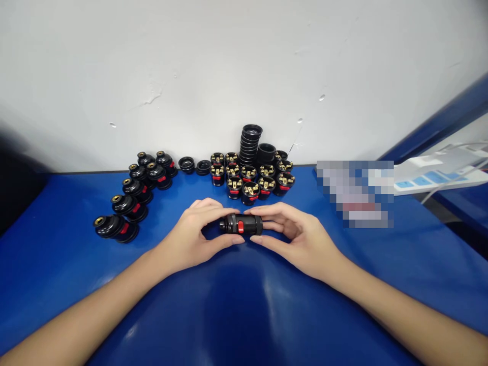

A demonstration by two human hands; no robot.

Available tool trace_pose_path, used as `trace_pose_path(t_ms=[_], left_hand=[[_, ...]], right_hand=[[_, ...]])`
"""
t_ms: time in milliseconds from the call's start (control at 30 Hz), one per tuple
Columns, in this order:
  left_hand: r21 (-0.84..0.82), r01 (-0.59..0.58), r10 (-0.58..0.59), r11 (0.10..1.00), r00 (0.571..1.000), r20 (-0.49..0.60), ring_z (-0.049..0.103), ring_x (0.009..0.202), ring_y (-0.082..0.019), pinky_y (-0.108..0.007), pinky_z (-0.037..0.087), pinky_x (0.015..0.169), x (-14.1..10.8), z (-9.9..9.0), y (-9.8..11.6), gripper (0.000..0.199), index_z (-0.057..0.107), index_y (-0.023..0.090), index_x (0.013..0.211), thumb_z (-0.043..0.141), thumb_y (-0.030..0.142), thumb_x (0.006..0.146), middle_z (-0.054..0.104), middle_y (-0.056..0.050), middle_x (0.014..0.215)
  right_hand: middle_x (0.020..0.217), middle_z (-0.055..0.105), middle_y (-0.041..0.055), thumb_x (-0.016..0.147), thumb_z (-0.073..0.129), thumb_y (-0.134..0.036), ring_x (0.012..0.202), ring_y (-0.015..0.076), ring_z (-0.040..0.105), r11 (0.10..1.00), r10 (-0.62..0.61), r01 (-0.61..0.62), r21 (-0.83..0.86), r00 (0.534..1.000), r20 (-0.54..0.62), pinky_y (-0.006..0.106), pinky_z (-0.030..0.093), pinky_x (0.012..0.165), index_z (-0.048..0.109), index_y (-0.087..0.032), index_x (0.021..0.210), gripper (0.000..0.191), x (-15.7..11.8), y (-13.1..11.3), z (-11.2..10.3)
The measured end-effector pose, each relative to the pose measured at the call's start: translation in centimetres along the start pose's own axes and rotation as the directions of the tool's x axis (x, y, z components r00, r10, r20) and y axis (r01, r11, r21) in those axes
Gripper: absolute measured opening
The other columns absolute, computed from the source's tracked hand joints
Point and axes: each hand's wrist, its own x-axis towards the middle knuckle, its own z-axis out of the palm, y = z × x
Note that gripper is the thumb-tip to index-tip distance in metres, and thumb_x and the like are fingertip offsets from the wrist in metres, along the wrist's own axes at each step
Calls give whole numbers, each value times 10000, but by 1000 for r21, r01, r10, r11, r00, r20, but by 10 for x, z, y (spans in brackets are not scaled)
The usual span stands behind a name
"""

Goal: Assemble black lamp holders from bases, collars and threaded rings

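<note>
Between both hands, a black lamp socket [249,224] with a red switch lies on its side, its narrow capped end pointing left. My left hand [196,231] pinches it around the capped end, thumb in front and fingers behind. On the ringed right end, my right hand [299,231] grips with the thumb at the near side and fingers at the far side. Beyond the hands stand several open socket bodies [250,192] with brass contacts and red switches.
Several capped sockets [129,207] with brass tops form a slanting group at left. Black rings [249,147] are stacked by the white wall [190,66], with two loose black pieces [186,164] left of them. A pixelated patch [354,193] and white papers [438,173] are at right on the blue table [236,315].
</note>
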Motion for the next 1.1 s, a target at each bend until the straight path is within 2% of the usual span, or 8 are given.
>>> trace_pose_path(t_ms=[133, 300, 400, 467, 533, 633, 867, 1100], left_hand=[[-12, -63, 63, 998, 998, -25, 754, 1024, -250, -441, 538, 980, 0, 0, -1, 399, 771, 252, 1297, 887, 399, 945, 860, -44, 1084], [51, -152, 157, 987, 982, -103, 767, 1086, -251, -434, 540, 989, 0, 2, -3, 354, 761, 298, 1341, 835, 308, 996, 859, -52, 1185], [53, -97, 100, 994, 993, -59, 749, 1136, -276, -455, 537, 1012, 0, 2, -3, 540, 709, 304, 1435, 892, 410, 938, 840, -70, 1241], [39, -39, 40, 998, 999, -5, 735, 1118, -283, -453, 537, 992, 0, 2, -2, 612, 706, 288, 1432, 920, 486, 893, 836, -69, 1195], [28, -9, 8, 1000, 1000, 30, 724, 1060, -268, -433, 528, 955, 0, 1, -1, 506, 743, 268, 1350, 899, 479, 917, 834, -49, 1095], [19, -24, 24, 1000, 999, 27, 709, 1005, -246, -418, 499, 943, 0, 0, 1, 391, 759, 258, 1287, 874, 422, 952, 834, -19, 1009], [125, -139, 149, 982, 986, -79, 708, 969, -227, -399, 465, 901, 0, -1, 3, 338, 742, 265, 1293, 824, 418, 1003, 851, -16, 1037], [187, -197, 221, 962, 969, -115, 712, 961, -222, -395, 450, 883, 0, -2, 7, 287, 752, 261, 1274, 805, 387, 1021, 860, -20, 1065]], right_hand=[[1235, 867, 83, 879, 952, -315, 1127, 293, 862, 999, 34, -33, -3, 999, 14, 489, 711, 1076, 792, -236, 1232, 395, 0, -1, 0], [1167, 881, 78, 875, 951, -305, 1042, 277, 880, 996, 77, -77, 38, 997, 9, 463, 736, 1018, 780, -226, 1228, 401, 1, -1, -1], [1195, 873, 80, 871, 955, -284, 1073, 276, 873, 998, 51, -51, 41, 999, 1, 459, 727, 1037, 793, -228, 1219, 388, 1, -2, 0], [1226, 864, 78, 877, 948, -265, 1124, 279, 861, 999, 16, -16, 33, 1000, 2, 463, 713, 1069, 807, -236, 1215, 368, 1, -2, 0], [1231, 862, 75, 881, 944, -257, 1150, 284, 853, 1000, 0, 0, 31, 1000, 5, 466, 707, 1081, 814, -241, 1211, 355, 1, -2, 1], [1229, 867, 81, 870, 955, -270, 1132, 294, 860, 999, 26, -27, 33, 1000, 16, 478, 715, 1070, 807, -237, 1221, 382, 0, -2, 2], [1227, 867, 85, 866, 960, -316, 1115, 292, 862, 997, 63, -63, 42, 998, 10, 487, 717, 1063, 796, -234, 1232, 409, 0, -5, 3], [1178, 873, 82, 843, 974, -273, 1081, 280, 869, 989, 99, -100, 109, 995, 12, 469, 722, 1041, 790, -227, 1197, 402, 0, -8, 5]])
